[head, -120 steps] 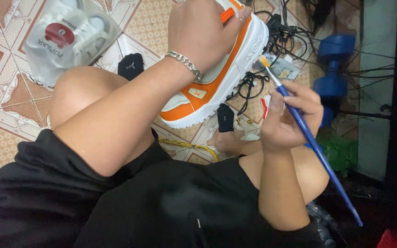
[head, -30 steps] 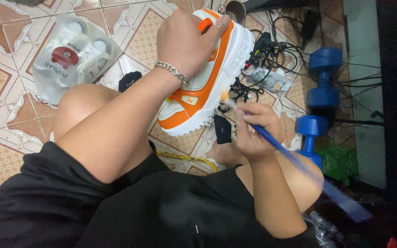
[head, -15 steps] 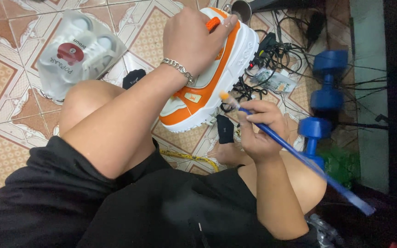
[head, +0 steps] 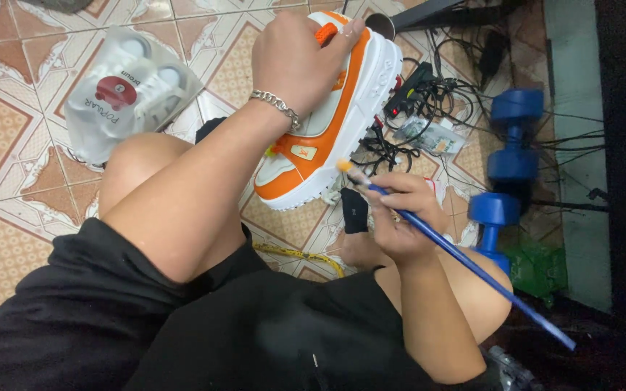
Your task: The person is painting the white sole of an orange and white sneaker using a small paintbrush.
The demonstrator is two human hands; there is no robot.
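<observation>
Left hand (head: 295, 61) clamped over top of sneaker (head: 327, 123), held tilted above tiled floor (head: 9, 145) (silver bracelet at wrist). Right hand (head: 400, 221) pinching blue-handled paintbrush (head: 465, 261), bristle tip just beside the sole. Sneaker: orange and white panels, thick white ridged sole. Nearby: plastic packet (head: 121, 94), tangled cables (head: 429, 101), blue dumbbells (head: 508, 152).

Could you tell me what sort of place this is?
Probably a room at home, used as a hobby spot: patterned floor tiles, blue dumbbells, and tangled cables on the floor.
</observation>
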